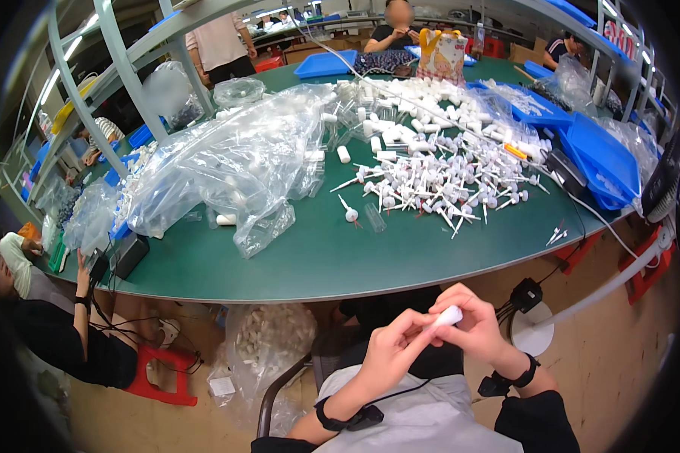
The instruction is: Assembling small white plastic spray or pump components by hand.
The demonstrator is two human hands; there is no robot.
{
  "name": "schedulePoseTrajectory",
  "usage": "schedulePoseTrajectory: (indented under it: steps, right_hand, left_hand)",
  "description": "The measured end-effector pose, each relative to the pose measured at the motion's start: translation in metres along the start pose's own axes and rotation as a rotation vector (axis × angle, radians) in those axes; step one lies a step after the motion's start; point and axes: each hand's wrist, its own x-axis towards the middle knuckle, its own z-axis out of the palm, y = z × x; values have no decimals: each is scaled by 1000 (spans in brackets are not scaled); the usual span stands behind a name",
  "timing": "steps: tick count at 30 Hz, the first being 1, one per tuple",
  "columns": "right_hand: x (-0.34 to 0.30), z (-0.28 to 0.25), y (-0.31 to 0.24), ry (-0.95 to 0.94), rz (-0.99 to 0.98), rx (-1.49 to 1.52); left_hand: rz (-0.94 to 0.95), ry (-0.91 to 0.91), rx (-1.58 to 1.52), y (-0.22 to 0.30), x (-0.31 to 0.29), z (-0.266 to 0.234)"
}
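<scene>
Above my lap, just in front of the table edge, both my hands hold a small white plastic cylinder [449,316]. My left hand [394,343] pinches its near end between thumb and fingers. My right hand [476,329] has its fingers curled round the other end. Fingers hide part of the piece. Across the green table [302,268], a heap of white round-headed parts with thin stems [449,177] lies ahead of me. One stemmed part [350,214] lies apart at the near side, next to a clear tube [374,217]. Behind the heap are many white cylinders [423,98].
A large clear plastic bag [234,162] covers the table's left. Blue trays [600,155] stand at the right, near a black fan [663,181]. A bag of white pieces [268,336] sits on the floor. A co-worker [60,328] sits at the left.
</scene>
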Motion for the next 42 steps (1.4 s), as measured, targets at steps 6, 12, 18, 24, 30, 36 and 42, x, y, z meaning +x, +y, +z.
schedulePoseTrajectory:
  steps: [6,12,18,24,30,36,42]
  right_hand:
    - [0,-10,2,191,-70,65]
    - [1,-13,-5,229,-87,114]
    - [0,-8,-7,163,-14,173]
    - [2,-13,-9,114,-37,100]
    - [5,-12,-14,169,6,167]
    - [2,-12,-19,183,-23,143]
    - [-1,-16,-26,145,-54,141]
  left_hand:
    - [50,-49,252,19,30,-15]
    - [462,343,1168,21,83,-35]
    - [463,349,1346,1,105,-43]
    - [354,402,1294,6,100,-38]
    - [334,332,905,15,82,-34]
    - [261,-40,641,26,43,-20]
    - [87,-149,429,17,23,-14]
